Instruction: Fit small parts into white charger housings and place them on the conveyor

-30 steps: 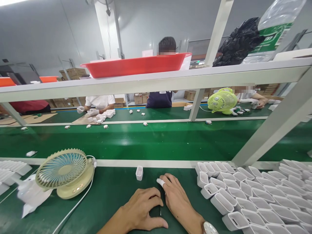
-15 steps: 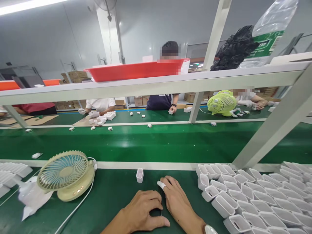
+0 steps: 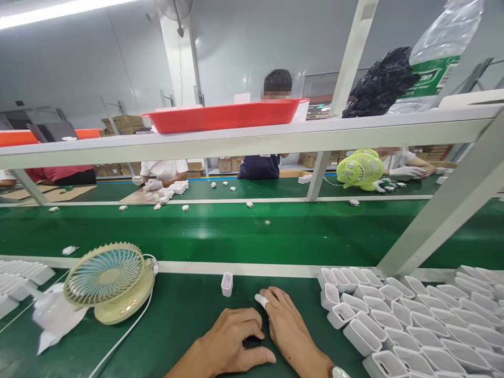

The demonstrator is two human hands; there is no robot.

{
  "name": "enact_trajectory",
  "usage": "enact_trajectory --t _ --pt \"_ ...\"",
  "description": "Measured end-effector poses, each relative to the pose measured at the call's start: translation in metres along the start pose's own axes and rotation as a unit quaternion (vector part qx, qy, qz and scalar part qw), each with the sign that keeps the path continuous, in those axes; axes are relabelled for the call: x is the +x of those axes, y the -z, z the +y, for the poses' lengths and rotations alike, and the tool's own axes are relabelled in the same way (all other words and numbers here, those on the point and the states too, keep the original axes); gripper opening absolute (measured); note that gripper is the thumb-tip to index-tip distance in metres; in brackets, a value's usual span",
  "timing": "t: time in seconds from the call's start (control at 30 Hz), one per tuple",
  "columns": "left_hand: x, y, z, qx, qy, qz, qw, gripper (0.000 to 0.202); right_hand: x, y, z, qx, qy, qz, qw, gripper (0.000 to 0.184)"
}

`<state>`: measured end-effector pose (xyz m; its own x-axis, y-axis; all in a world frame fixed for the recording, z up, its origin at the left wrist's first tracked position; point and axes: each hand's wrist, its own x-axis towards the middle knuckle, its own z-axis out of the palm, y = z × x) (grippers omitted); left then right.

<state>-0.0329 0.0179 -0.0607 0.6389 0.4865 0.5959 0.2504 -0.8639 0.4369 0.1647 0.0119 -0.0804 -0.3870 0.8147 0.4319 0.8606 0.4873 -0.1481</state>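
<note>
Both of my hands rest side by side on the green mat at the bottom centre. My left hand (image 3: 232,336) has its fingers curled and its thumb out, pressing on a small black object (image 3: 253,342). My right hand (image 3: 289,328) lies against the other side of that object, fingers close together. A white finger cot (image 3: 260,300) covers its index fingertip and a watch shows at the wrist. Most of the black object is hidden between the hands. A single white plastic shell (image 3: 227,284) stands upright just beyond my left hand.
Rows of white plastic shells (image 3: 394,320) fill the mat to the right. A cream desk fan (image 3: 108,281) with a white cable stands at left. Beyond a white rail runs a green conveyor belt (image 3: 236,231) carrying small white parts. Other people work across it. A red tray (image 3: 226,115) sits on the overhead shelf.
My hands have hardly moved on the black object. The small parts on the belt have drifted right, and the view has shifted slightly.
</note>
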Motion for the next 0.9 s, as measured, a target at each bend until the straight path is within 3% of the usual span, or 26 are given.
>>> enact_trajectory --t 0.3,0.9 --pt "0.0027 0.0004 0.0006 -0.009 -0.004 0.021 1.0 0.041 0.0006 0.0051 -0.004 0.003 -0.001 0.011 1.0 0.045" --pt "0.0027 -0.0007 0.001 -0.023 0.014 0.016 1.0 0.04 -0.0003 0.0032 -0.0022 -0.005 0.004 0.011 1.0 0.051"
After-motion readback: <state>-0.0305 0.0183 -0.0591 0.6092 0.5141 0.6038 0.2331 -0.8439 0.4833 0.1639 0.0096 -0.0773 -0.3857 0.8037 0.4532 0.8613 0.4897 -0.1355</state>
